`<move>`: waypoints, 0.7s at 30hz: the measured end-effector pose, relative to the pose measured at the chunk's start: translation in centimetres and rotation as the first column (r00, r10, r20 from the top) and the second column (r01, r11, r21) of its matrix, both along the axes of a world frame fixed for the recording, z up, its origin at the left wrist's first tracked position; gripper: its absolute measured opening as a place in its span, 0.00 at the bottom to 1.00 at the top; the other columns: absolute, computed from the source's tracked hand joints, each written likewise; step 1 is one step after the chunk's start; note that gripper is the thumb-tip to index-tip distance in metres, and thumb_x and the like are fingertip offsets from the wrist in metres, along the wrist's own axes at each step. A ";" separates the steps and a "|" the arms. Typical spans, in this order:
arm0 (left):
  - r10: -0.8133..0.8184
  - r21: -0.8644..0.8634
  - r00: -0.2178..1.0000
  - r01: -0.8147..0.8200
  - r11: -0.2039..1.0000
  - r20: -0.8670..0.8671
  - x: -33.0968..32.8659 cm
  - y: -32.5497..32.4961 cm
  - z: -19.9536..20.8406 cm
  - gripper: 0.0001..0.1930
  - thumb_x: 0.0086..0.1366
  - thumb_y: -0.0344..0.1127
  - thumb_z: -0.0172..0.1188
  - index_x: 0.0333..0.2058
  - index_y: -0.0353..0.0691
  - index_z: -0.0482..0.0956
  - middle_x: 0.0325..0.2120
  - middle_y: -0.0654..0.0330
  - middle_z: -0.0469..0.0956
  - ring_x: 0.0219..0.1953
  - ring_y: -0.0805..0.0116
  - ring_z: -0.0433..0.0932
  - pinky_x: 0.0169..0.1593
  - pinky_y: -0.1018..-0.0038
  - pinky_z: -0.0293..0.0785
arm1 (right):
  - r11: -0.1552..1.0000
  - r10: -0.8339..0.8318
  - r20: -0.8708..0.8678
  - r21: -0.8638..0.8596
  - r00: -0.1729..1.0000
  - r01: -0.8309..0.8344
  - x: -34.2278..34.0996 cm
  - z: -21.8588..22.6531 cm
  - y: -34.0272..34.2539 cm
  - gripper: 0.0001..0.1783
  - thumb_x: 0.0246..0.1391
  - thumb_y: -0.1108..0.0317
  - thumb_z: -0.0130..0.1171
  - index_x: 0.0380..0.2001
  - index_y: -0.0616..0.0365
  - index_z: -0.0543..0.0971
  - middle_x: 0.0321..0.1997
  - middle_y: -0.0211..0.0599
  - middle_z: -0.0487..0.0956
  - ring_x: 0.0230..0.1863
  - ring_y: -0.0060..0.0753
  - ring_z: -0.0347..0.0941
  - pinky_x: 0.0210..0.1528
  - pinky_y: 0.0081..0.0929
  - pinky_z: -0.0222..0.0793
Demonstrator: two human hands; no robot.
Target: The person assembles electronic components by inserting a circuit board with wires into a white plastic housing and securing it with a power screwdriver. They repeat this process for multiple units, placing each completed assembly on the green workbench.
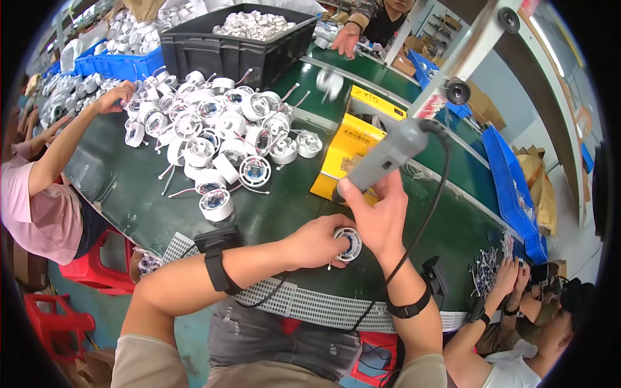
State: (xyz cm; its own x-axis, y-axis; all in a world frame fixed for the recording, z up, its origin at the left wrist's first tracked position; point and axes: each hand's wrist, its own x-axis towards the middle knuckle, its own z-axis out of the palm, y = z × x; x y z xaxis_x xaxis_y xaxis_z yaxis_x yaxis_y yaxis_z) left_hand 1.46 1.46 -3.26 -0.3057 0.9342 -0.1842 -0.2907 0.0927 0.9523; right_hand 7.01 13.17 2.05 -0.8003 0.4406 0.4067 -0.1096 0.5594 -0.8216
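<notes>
My left hand (320, 242) is closed around a small round white housing (351, 245) with a blue circuit board inside, low over the green table near its front edge. My right hand (381, 218) grips a grey electric screwdriver (387, 154), tilted so that its dark tip points down and left. A black cable (435, 216) runs from the screwdriver's upper end down past my right forearm. Just behind the screwdriver stands a yellow box-shaped machine (344, 143), probably a screw feeder; the screwdriver hides part of it.
A heap of similar white housings (210, 119) with wires lies ahead left. Behind it are a black crate (207, 55) of small white parts and a blue bin (132, 63). Co-workers' hands show at left (116, 97), far side (347, 40) and right (508, 278). One white part (330, 83) is blurred.
</notes>
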 end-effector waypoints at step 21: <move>0.087 -0.189 0.973 -0.046 0.981 0.214 -0.7 0.3 0.7 0.18 0.66 0.26 0.48 0.54 0.28 0.66 0.41 0.49 0.75 0.37 0.62 0.81 0.39 0.71 0.83 | 0.965 -0.165 -0.588 -0.261 0.792 0.007 -4.8 1.8 1.0 0.21 0.62 0.70 0.44 0.58 0.59 0.58 0.19 0.34 0.64 0.15 0.25 0.62 0.18 0.25 0.63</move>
